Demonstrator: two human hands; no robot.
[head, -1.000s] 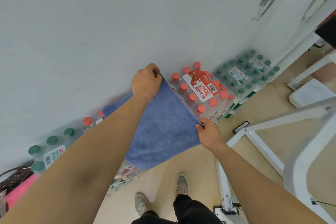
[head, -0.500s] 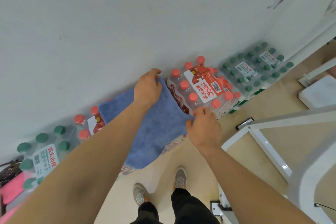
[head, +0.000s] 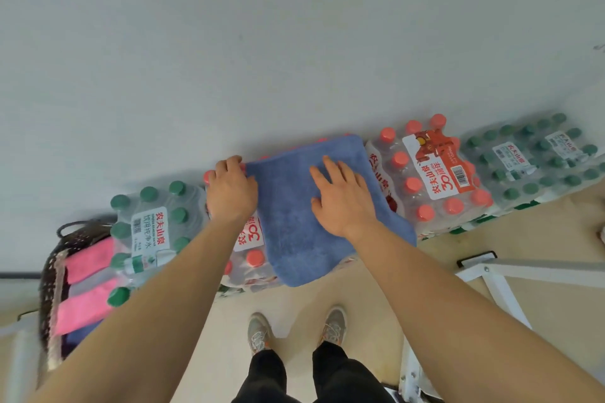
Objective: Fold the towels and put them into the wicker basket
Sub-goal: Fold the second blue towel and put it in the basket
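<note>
Two hands worked one blue towel (head: 304, 239). It lay spread over the red-cap packs (head: 438, 180) by the wall, its near edge hanging off the front. The packs served as a makeshift table, so the cloth could be flattened before the next fold.

Right hand (head: 343, 198) lay flat on the towel's middle, fingers straight and spread, gripping nothing, prob. pressing the layers smooth. Left hand (head: 230, 188) sat at the towel's left edge w/ fingers curled. Couldn't tell whether it pinched that edge or only rested on the pack, as the hand itself hid the contact.

Basket (head: 49, 275) stood at the left on the floor, just beside the green-cap pack (head: 147, 226), so a folded towel needed only a short reach. Pink towels (head: 88, 258) already lay in it, w/ something bluish nearer, too blurred to name. That pack hid the basket's right side and the left forearm covered its near part. The towel's layer count didn't show from above. White frame (head: 491, 271) at right was cut off.
</note>
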